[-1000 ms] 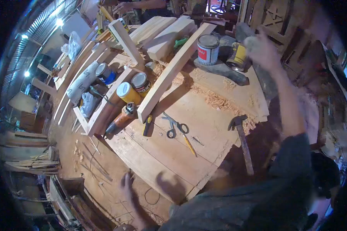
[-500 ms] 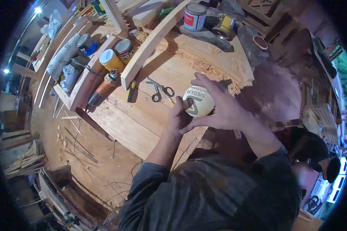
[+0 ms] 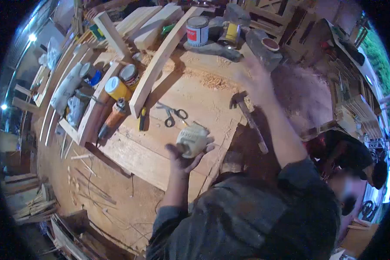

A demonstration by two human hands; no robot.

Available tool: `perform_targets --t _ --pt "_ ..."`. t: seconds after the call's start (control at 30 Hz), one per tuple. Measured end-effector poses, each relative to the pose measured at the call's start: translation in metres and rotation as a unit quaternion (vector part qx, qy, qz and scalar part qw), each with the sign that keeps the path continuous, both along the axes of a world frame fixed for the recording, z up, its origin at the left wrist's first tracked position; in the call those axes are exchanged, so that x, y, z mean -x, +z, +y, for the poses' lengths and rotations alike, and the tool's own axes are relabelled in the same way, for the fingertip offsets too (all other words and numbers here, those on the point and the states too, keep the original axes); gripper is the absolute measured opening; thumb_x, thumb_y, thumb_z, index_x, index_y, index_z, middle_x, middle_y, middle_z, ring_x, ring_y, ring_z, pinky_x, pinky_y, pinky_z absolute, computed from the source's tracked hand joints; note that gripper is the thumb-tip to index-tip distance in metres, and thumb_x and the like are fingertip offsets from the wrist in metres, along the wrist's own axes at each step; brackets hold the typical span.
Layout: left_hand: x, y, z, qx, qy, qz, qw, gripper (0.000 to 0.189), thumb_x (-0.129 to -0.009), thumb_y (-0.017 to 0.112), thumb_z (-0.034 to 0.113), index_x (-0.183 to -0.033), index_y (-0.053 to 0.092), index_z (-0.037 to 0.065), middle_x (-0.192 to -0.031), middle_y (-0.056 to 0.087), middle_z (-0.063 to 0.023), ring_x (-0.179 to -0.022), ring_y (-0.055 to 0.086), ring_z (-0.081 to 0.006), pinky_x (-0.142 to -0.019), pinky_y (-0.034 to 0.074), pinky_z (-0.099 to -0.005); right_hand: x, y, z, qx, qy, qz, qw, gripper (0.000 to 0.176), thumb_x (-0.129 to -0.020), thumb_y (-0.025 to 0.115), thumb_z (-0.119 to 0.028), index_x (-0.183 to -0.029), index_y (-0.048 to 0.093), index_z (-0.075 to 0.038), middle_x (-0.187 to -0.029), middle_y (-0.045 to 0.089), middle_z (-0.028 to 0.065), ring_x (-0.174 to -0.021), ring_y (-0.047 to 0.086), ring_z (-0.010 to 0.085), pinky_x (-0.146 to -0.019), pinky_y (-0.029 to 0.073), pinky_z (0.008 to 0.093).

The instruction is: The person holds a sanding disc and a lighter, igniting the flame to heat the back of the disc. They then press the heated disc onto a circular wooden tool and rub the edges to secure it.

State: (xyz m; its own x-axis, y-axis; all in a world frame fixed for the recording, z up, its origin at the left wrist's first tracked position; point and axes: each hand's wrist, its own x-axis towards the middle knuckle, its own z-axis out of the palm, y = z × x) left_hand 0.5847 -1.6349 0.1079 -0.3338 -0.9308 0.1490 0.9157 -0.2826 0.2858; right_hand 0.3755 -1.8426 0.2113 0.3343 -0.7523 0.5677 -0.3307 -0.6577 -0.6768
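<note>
My left hand (image 3: 187, 164) holds a pale roll (image 3: 192, 139) with dark SIEGER-type print, cupping it from below with the thumb at its side. The roll is tilted over the wooden bench top (image 3: 136, 149). My right hand (image 3: 256, 78) is away from it, blurred, with thumb and fingers apart, over the wood shavings (image 3: 214, 80). A hammer (image 3: 252, 123) lies below my right forearm at the bench edge. Beyond the roll are scissors (image 3: 172, 115) with black handles and a yellow-black utility knife (image 3: 142, 119).
A curved timber piece (image 3: 160, 60) stands across the bench. An orange power tool (image 3: 114, 117), a yellow-bodied container (image 3: 118, 89) and several tins, including a red-labelled tin (image 3: 197, 31), surround the work area. Another person (image 3: 340, 151) is at the right.
My right hand has let go of the roll and moved up and away. My left hand has lowered the roll toward the left and turned it. The hammer has come into fuller view.
</note>
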Motion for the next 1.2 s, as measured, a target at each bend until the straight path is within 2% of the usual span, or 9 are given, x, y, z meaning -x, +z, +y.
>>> perform_targets --t 0.13,0.2,0.4,0.67,0.73,0.83,0.9,1.03,1.2 --pt "-0.020 -0.029 0.055 -0.082 0.097 0.086 0.988 0.123 -0.055 0.066 0.078 -0.139 0.024 -0.003 -0.127 0.044 -0.0324 -0.103 0.058 -0.0457 -0.071 0.060 -0.0407 0.058 0.016 -0.118 -0.030 -0.219 0.013 0.975 0.082 -0.068 0.081 -0.030 -0.132 0.040 0.002 -0.125 0.055 0.0185 -0.110 0.057 0.0287 -0.096 0.043 0.0382" --pt "-0.028 -0.030 0.088 -0.086 0.156 0.074 0.981 0.120 -0.059 0.065 0.077 -0.139 0.024 -0.002 -0.127 0.046 -0.0306 -0.100 0.059 -0.0446 -0.072 0.059 -0.0435 0.087 -0.009 -0.182 0.107 -0.289 0.097 0.946 0.068 -0.067 0.082 -0.034 -0.114 0.048 0.001 -0.106 0.063 0.0152 -0.098 0.060 0.0245 -0.084 0.047 0.0353" --pt "-0.042 -0.017 0.168 -0.198 0.433 0.013 0.879 0.094 -0.071 0.051 0.079 -0.128 0.047 0.004 -0.117 0.056 -0.0223 -0.098 0.060 -0.0393 -0.080 0.053 -0.0485 0.139 -0.095 -0.320 0.023 -0.254 0.105 0.961 0.091 -0.059 0.085 -0.036 -0.129 0.040 0.001 -0.113 0.061 0.0192 -0.104 0.059 0.0288 -0.090 0.045 0.0377" --pt "-0.070 -0.008 0.236 -0.260 0.584 0.007 0.769 0.093 -0.074 0.043 0.081 -0.119 0.052 0.000 -0.112 0.059 -0.0217 -0.096 0.060 -0.0354 -0.078 0.052 -0.0455 0.078 -0.014 -0.215 -0.085 -0.358 0.220 0.904 0.100 -0.058 0.080 -0.027 -0.138 0.028 0.000 -0.121 0.054 0.0268 -0.110 0.054 0.0405 -0.094 0.043 0.0432" --pt "-0.073 0.001 0.246 -0.270 0.588 0.007 0.763 0.095 -0.073 0.041 0.082 -0.120 0.052 0.000 -0.114 0.058 -0.0207 -0.097 0.058 -0.0345 -0.080 0.051 -0.0444 0.068 -0.011 -0.195 0.027 -0.357 0.192 0.914 0.093 -0.063 0.079 -0.029 -0.138 0.031 -0.003 -0.119 0.053 0.0293 -0.108 0.054 0.0422 -0.091 0.045 0.0463" --pt "-0.074 -0.003 0.251 -0.314 0.600 0.004 0.735 0.095 -0.072 0.042 0.083 -0.122 0.051 0.003 -0.115 0.059 -0.0183 -0.098 0.059 -0.0332 -0.083 0.051 -0.0445 0.022 -0.017 -0.107 0.025 -0.248 0.153 0.956 0.089 -0.066 0.077 -0.025 -0.139 0.030 -0.002 -0.120 0.052 0.0291 -0.108 0.054 0.0433 -0.091 0.046 0.0455" --pt "-0.083 -0.033 0.260 -0.184 0.537 0.047 0.822 0.096 -0.069 0.047 0.081 -0.123 0.050 0.002 -0.111 0.059 -0.0218 -0.097 0.060 -0.0353 -0.085 0.051 -0.0451 -0.050 0.025 0.033 -0.051 -0.249 0.194 0.947 0.089 -0.067 0.077 -0.021 -0.140 0.029 -0.001 -0.122 0.051 0.0241 -0.112 0.052 0.0375 -0.094 0.043 0.0437" --pt "-0.098 -0.065 0.255 -0.168 0.474 0.102 0.859 0.091 -0.071 0.049 0.076 -0.128 0.048 0.006 -0.119 0.058 -0.0151 -0.105 0.057 -0.0316 -0.091 0.049 -0.0429 -0.117 -0.064 0.162 -0.194 0.101 0.013 0.976 0.092 -0.062 0.078 -0.007 -0.139 0.029 -0.003 -0.109 0.053 0.0093 -0.103 0.053 0.0208 -0.093 0.043 0.0338" --pt "-0.135 -0.030 0.266 -0.148 0.435 0.062 0.886 0.096 -0.069 0.041 0.081 -0.132 0.045 0.010 -0.129 0.053 -0.0104 -0.115 0.053 -0.0293 -0.100 0.042 -0.0454 -0.201 -0.045 0.324 -0.216 0.254 0.075 0.940 0.110 -0.060 0.080 -0.018 -0.145 0.013 0.000 -0.120 0.049 0.0171 -0.113 0.050 0.0291 -0.100 0.038 0.0376"
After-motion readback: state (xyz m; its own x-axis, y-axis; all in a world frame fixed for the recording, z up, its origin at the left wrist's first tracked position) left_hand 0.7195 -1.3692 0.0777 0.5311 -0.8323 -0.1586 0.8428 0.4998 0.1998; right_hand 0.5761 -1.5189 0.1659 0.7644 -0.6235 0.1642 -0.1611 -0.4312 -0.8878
